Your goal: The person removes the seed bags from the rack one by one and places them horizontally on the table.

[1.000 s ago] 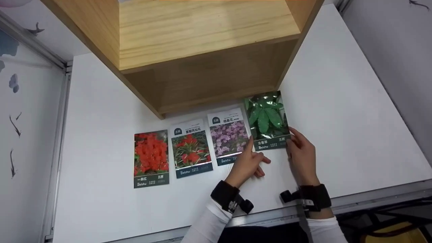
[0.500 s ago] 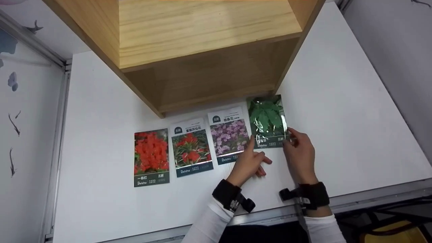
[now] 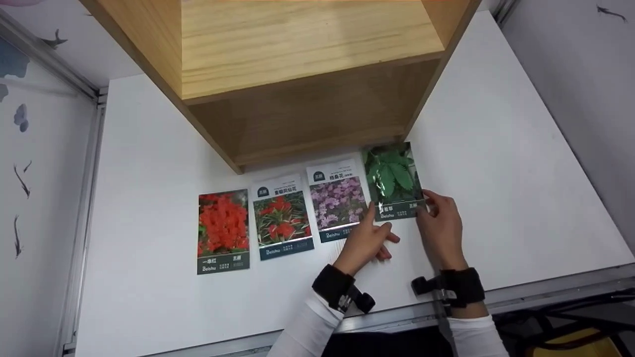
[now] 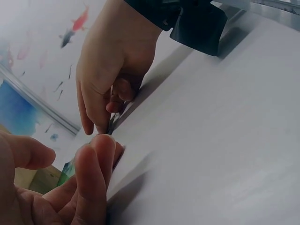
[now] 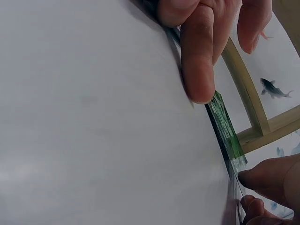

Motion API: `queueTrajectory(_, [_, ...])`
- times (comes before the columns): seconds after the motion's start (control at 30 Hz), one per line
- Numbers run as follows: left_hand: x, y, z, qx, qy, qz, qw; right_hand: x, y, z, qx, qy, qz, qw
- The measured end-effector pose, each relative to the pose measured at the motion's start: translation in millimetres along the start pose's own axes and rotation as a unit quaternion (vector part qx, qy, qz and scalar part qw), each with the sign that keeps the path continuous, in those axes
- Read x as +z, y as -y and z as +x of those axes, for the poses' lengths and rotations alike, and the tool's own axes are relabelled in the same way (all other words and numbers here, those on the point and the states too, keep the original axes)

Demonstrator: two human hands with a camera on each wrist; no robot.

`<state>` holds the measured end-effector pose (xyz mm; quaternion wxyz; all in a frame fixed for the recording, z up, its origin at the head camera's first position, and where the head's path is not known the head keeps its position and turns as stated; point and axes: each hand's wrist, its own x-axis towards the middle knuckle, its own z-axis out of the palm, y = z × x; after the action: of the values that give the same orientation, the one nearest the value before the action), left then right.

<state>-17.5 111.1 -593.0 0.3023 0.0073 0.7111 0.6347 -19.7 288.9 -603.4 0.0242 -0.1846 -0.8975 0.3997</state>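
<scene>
In the head view, a glossy green-leaf seed packet (image 3: 392, 173) lies by the right front corner of the wooden shelf. My right hand (image 3: 441, 228) pinches its lower right corner between thumb and finger; the pinch also shows on the packet (image 5: 227, 126) in the right wrist view. At the opposite edge, the straight index finger of my left hand (image 3: 364, 240) touches the packet near its lower left corner. The left hand's other fingers are loosely bent over the white table and cover part of the purple-flower seed packet (image 3: 337, 203).
Left of these are a red-and-green flower packet (image 3: 283, 218) and a red-flower packet (image 3: 223, 228), making a slanting row. Behind the row stands a wooden shelf (image 3: 312, 79). The white table (image 3: 521, 198) extends right, with a wall (image 3: 44, 223) at the left.
The green-leaf packet's top end has come slightly toward me, and the glare on it has shifted. My right hand has moved a little with it; the left hand is nearly still.
</scene>
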Motion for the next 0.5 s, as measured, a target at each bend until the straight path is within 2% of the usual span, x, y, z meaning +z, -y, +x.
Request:
queueTrajectory(0.13, [0.3, -2.9, -2.0, 0.006, 0.004, 0.002, 1.0000, -3.7, 1, 2, 0.011, 0.016, 0.012, 1.000])
queueTrajectory(0.27, [-3.3, -11.6, -7.8, 0.027, -0.002, 0.021, 0.9994, -7.4, 4, 0, -0.010, 0.011, -0.012, 1.000])
queueTrajectory(0.4, [-14.1, -25.0, -19.6, 0.073, -0.019, 0.074, 0.9944, -9.2, 14, -9, -0.068, -0.034, -0.058, 0.995])
queueTrajectory(0.5, [-22.9, -34.5, -32.3, 0.112, -0.043, 0.124, 0.9850, -8.7, 26, -18, -0.131, -0.059, -0.081, 0.986])
